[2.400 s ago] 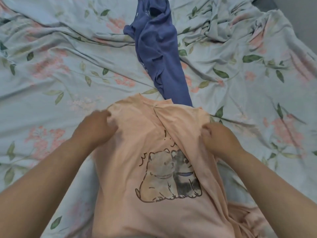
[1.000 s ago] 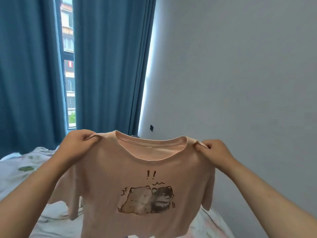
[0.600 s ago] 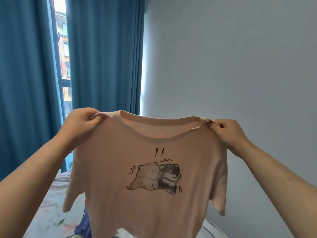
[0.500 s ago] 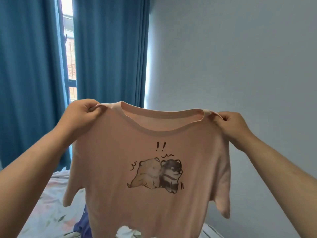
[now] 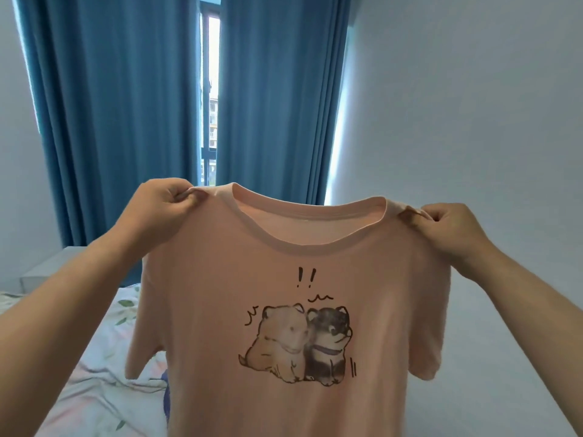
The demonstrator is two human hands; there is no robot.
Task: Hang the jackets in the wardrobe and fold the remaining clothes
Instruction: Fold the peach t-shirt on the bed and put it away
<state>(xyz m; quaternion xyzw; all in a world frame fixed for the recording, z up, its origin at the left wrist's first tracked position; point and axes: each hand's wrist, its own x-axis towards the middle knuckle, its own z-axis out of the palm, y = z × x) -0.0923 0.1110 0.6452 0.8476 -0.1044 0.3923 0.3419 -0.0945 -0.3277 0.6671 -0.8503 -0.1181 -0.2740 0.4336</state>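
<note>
At about ten o'clock the left hand (image 5: 164, 203) pinches one shoulder seam of the pink T-shirt (image 5: 284, 326), which hangs in the air at centre, printed front toward the camera, above the floral bedsheet (image 5: 94, 389) at seven o'clock and before the blue curtains (image 5: 126, 105) at twelve. At two o'clock the right hand (image 5: 451, 228) pinches the other shoulder. The shirt looks light, thin and limp, likely to sag and crease wherever unsupported, so both shoulders beside the collar seem the best places to hold it for folding.
</note>
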